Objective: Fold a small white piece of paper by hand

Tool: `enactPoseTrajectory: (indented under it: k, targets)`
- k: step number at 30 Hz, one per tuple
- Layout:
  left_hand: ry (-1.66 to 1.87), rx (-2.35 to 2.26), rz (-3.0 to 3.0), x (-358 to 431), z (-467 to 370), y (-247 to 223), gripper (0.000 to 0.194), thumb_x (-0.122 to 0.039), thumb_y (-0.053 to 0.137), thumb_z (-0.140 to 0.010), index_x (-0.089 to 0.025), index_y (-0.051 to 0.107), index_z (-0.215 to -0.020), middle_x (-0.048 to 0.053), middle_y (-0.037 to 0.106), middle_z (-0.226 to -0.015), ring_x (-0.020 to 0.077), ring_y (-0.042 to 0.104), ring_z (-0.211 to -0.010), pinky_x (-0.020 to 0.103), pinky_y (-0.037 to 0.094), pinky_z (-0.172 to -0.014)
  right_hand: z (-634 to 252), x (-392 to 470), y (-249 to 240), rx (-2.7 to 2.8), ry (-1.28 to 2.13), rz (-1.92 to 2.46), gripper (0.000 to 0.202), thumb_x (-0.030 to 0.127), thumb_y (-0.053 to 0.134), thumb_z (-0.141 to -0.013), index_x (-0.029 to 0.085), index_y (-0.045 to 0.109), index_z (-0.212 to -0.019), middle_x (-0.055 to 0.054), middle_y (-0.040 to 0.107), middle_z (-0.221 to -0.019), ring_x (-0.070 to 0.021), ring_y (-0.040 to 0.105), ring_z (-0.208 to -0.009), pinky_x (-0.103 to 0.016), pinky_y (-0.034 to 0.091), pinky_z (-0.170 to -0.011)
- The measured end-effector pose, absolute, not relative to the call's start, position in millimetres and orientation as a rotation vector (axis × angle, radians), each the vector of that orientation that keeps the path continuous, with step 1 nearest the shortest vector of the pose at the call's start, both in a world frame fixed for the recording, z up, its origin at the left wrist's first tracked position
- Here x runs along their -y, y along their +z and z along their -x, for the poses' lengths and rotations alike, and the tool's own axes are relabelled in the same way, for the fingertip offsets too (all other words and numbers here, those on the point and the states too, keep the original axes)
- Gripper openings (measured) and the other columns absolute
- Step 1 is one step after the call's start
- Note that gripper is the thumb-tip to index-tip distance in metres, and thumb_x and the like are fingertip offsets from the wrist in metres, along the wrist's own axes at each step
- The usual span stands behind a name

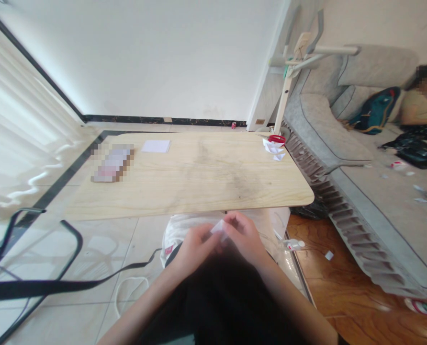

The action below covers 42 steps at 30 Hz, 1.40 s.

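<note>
A small piece of white paper (218, 226) sits between the person's two hands, low over the lap, just off the near edge of the desk. The left hand (198, 243) grasps it from one side, its fingers blurred, and the right hand (242, 235) pinches it from the other with bent fingers. The folds are too blurred to make out.

The desk (170, 187) has a pale wood top with grey smudges around its middle. Near its far right corner lie folded paper shapes (272, 146), with red-handled scissors (277, 139) right beside them. A stack of white sheets (156, 146) lies toward the far left, and near it, closer to the left end, is a pixelated object (112, 165).

Beyond the desk, a red can (234, 125) stands on the floor by the wall. To the right, a white bottle (295, 245) and a paper scrap (329, 255) lie low down near the grey sofa (321, 115), where another person (416, 108) sits near a teal backpack (376, 111). A white curtain (12, 124) hangs at the left.
</note>
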State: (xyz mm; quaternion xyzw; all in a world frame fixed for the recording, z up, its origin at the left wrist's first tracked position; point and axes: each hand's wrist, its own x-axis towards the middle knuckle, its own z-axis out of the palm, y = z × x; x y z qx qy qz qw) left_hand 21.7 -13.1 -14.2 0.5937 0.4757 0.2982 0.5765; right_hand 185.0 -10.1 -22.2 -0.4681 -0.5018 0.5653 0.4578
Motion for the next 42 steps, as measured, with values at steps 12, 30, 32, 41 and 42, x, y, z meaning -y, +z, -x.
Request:
enactPoseTrajectory:
  k: [12,30,32,41,42]
  targets:
    - [0.681,-1.113,-1.451,15.8,-24.5,-17.7,0.035,-0.042,0.055,-0.091,-0.015,0.069,-0.075,0.004,0.072,-0.068,0.0164,0.066,-0.063,0.025,0.049,-0.06,-190.8,5.9,-23.1,1.281,1.166,1.229,0.016,0.031,0.063,-0.083,0.019,0.064,-0.072,0.001,0.063,-0.065,-0.0149,0.056,-0.061,-0.026,0.044,-0.058]
    - [0.693,-1.078,-1.441,14.3,-26.6,-14.4,0.032,-0.035,0.053,-0.092,-0.015,0.064,-0.069,0.003,0.067,-0.065,0.0142,0.062,-0.061,0.024,0.047,-0.06,-192.1,3.1,-22.5,1.291,1.216,1.188,0.013,0.028,0.06,-0.083,0.018,0.061,-0.074,0.002,0.058,-0.065,-0.0135,0.053,-0.062,-0.025,0.042,-0.059]
    - [0.682,-1.089,-1.452,14.4,-26.8,-13.1,0.035,-0.035,0.053,-0.092,-0.015,0.063,-0.065,0.003,0.066,-0.062,0.0143,0.061,-0.061,0.024,0.047,-0.061,-190.9,3.1,-22.3,1.276,1.234,1.17,0.014,0.029,0.06,-0.083,0.019,0.061,-0.074,0.002,0.058,-0.065,-0.0134,0.053,-0.062,-0.025,0.042,-0.059]
    - [0.809,-1.089,-1.399,15.4,-21.8,-19.2,0.035,-0.037,0.055,-0.09,-0.017,0.059,-0.062,-0.001,0.059,-0.053,0.0118,0.056,-0.053,0.022,0.044,-0.056,-189.8,4.6,-20.5,1.437,1.312,1.145,0.023,0.031,0.055,-0.089,0.02,0.057,-0.069,0.003,0.054,-0.062,-0.0132,0.051,-0.06,-0.025,0.04,-0.057]
    - [0.814,-1.089,-1.391,15.5,-21.6,-20.1,0.035,-0.037,0.055,-0.09,-0.017,0.058,-0.061,-0.001,0.059,-0.053,0.0116,0.055,-0.053,0.021,0.043,-0.055,-190.2,5.1,-20.5,1.456,1.285,1.145,0.024,0.03,0.055,-0.089,0.02,0.056,-0.068,0.003,0.053,-0.063,-0.0133,0.05,-0.061,-0.025,0.04,-0.058]
